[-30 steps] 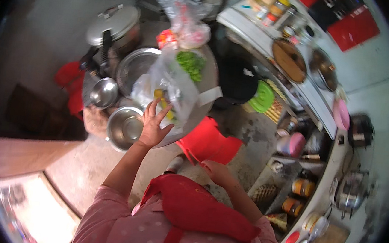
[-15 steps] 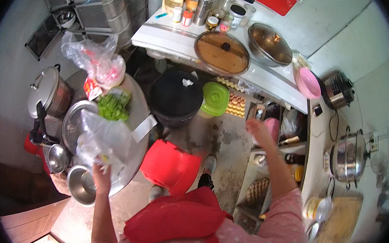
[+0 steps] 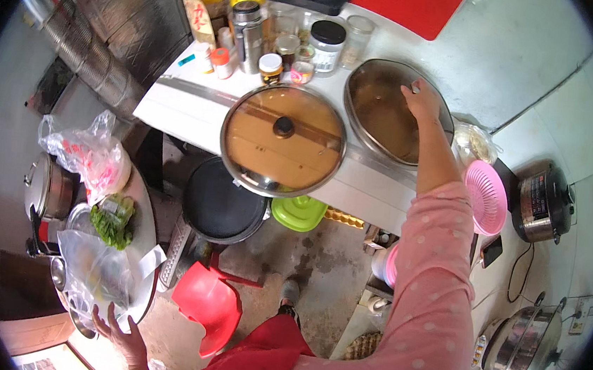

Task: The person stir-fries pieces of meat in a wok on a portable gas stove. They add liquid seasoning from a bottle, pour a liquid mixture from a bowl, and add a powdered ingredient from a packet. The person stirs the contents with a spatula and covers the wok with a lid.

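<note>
My right hand [image 3: 425, 103] reaches across the white counter to a pan with a glass lid [image 3: 380, 115]. Its fingers are closed at the lid's knob, which they mostly hide. To the left of that pan lies another round glass lid [image 3: 262, 136] with a black knob, overhanging the counter's front edge. Low on the left, my left hand [image 3: 121, 339] is open with spread fingers, beside a clear plastic bag [image 3: 95, 266] on the round table [image 3: 140, 214]. Leafy greens [image 3: 113, 222] in clear wrapping lie just beyond that bag.
Jars and a steel flask [image 3: 247, 40] line the counter's back. A pink basket [image 3: 486, 198] and an electric cooker [image 3: 545, 203] stand at right, near a steel steamer [image 3: 518, 349]. Below are a black-topped bin [image 3: 221, 203], a green lidded tub [image 3: 299, 212] and a red chair [image 3: 208, 308].
My right hand has moved forward from above the lower shelves to the pan lid's knob. My left hand has let go of the clear bag and drawn back. The view has shifted toward the counter.
</note>
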The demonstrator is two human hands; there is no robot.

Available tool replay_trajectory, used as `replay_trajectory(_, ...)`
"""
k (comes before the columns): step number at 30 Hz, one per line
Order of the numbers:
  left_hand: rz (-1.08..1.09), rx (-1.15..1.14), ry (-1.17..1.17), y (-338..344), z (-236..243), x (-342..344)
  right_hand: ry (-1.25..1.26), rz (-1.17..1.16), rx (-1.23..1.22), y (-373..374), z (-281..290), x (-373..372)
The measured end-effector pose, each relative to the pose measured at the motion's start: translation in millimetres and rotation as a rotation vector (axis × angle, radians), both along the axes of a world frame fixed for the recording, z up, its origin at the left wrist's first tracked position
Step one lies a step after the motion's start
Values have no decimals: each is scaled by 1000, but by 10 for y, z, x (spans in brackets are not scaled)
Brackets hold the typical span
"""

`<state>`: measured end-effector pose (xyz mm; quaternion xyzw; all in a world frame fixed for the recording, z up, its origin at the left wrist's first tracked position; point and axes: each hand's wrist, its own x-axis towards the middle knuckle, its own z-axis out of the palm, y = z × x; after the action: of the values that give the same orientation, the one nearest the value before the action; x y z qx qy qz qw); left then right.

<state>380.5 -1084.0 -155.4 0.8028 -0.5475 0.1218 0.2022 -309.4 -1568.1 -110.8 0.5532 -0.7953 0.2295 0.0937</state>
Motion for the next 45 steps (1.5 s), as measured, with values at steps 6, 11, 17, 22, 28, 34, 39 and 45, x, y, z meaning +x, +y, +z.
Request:
replay_trajectory(6,-196,40,102,-320,-94,-541,-113,74,-53,379,311,-17)
replay_trajectory(11,-460,-59,168,-476,215,-747,-456,255,-234,2044,886,-30)
replay_trajectory(17,-843,-25,514,-393,307,-982,-401,310,-354,5029,1250,866)
replay_trajectory(22,-1242,249,814,-155,-99,-1458,-211,-28,-322,7744,1616,1896)
replay_trajectory(28,-1884,541,951,1162,-17,-2414,-47,-637,-279,10213,2260,3027)
replay_trajectory(34,-2166,668,1009,2638,-20,-2779,26,-1135,-262,12460,2595,3962)
replay_trajectory(39,-2025,922,1221,3770,-334,-2921,31,-1440,-482,14670,2701,4372)
replay_trajectory(45,-2027,1057,1194,5827,-135,-3096,138,-1760,-281,16947,2605,4282)
